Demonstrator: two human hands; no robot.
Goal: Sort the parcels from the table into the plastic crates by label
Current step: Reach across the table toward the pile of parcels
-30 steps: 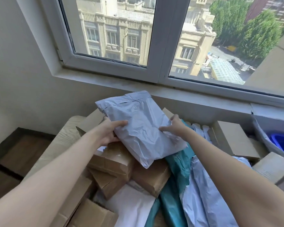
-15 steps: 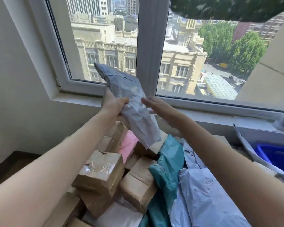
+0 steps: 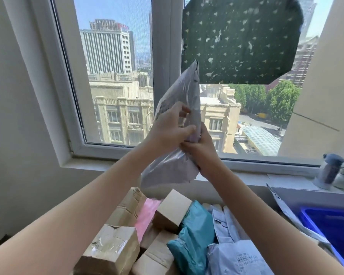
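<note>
A grey poly mailer (image 3: 173, 171) is held upright above the heap, against the window light, apparently so that its label can be found and read before it goes to a crate. The left hand (image 3: 167, 130) grips its upper half, fingers (image 3: 182, 111) curled over the edge. The right hand (image 3: 202, 153) pinches the middle from the other side. Below lie unsorted cardboard boxes (image 3: 111, 249), a pink mailer (image 3: 147, 215), a teal mailer (image 3: 195, 235) and pale printed mailers (image 3: 238, 259), hiding the desk. A blue plastic crate (image 3: 330, 227) stands beyond the heap's right edge.
</note>
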